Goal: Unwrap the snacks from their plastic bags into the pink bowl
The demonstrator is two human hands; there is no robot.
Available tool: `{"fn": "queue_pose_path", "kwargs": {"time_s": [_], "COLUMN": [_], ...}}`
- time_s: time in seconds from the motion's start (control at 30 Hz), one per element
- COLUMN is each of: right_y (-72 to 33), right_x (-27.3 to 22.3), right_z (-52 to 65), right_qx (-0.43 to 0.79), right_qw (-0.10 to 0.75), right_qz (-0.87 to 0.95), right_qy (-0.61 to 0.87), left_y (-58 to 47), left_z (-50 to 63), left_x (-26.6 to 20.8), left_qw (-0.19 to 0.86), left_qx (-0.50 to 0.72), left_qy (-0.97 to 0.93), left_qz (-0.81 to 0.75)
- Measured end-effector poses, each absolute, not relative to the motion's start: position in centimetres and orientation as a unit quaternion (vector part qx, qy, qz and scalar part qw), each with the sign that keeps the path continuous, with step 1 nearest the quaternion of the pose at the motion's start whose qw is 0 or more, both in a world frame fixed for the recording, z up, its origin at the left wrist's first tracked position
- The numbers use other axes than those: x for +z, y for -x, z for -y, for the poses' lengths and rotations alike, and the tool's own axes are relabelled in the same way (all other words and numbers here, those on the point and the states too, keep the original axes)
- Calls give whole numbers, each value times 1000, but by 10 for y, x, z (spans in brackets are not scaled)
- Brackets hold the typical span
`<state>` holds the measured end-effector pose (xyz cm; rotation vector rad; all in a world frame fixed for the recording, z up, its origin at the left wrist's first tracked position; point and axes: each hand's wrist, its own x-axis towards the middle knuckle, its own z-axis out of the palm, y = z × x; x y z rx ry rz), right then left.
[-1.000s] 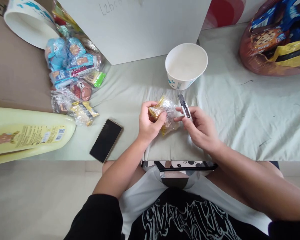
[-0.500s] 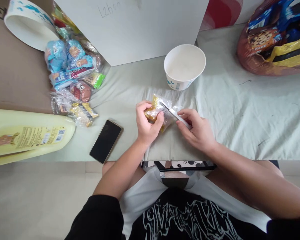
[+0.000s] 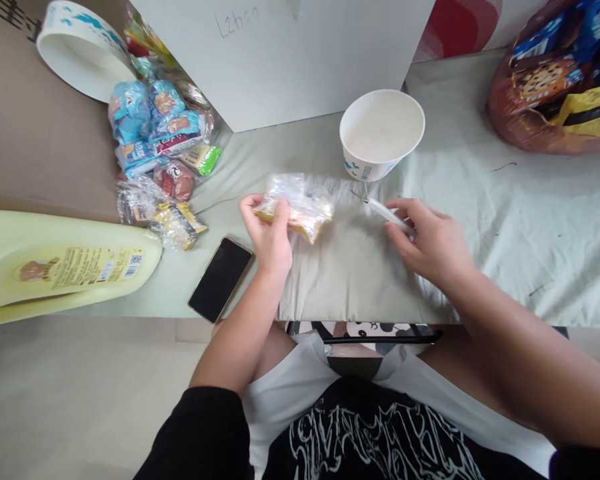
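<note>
My left hand (image 3: 270, 233) is closed on a clear and yellow snack packet (image 3: 310, 212), thumb on top and fingers beneath. What the packet holds is hard to make out through the shiny film. In my right hand (image 3: 427, 237) is a small white-handled knife (image 3: 387, 215), pinched by the handle. Its short dark blade points left, apart from the packet. Just beyond the knife, a white paper bowl (image 3: 383, 133) with a blue-green pattern stands upright on the pale green cloth (image 3: 350, 280).
Several wrapped snacks (image 3: 155, 127) lie in a heap at the left, beside a second paper bowl (image 3: 80, 60). Nearer are a phone (image 3: 221, 280) and a yellow bottle (image 3: 80, 260). A white box (image 3: 300, 60) stands behind; a reddish bag (image 3: 510, 120) of snacks sits far right.
The knife has come away from the packet as my right hand moved right. My left hand has shifted left with the packet and turned it. The view has swung slightly left.
</note>
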<state>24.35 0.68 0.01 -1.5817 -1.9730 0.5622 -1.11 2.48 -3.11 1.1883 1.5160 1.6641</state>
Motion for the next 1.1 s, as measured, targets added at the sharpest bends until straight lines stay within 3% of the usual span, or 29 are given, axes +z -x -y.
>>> {"fn": "queue_pose_path", "kwargs": {"time_s": [0.23,0.33,0.43,0.57,0.77,0.9,1.0,1.1], "right_y": [-258,-251,-240,-237,-251,-255,-257,-260], "right_x": [-8,-3,1,3,10,13,14,16], "right_z": [-17,-11,-3,-1,-8,-9,-9,-11], "right_qx": [56,128,202,200,229,195,157,174], "right_qw": [252,310,329,319,356,395,433,423], "right_qz": [766,799,835,837,763,735,720,739], "right_qy": [589,499,392,398,488,516,518,495], "left_y": [-1,7,10,5,13,25,33,38], "left_z": [-9,-12,-13,-11,-20,-30,-31,-27], "left_x": [-25,-26,-24,-19,-21,-32,-33,-24], "left_qw": [293,248,238,268,332,315,277,242], "left_qx": [571,588,508,409,527,617,630,585], "left_qy": [-588,-590,-653,-707,-546,-425,-435,-577], "left_qz": [-492,-495,-509,-510,-561,-582,-580,-516]}}
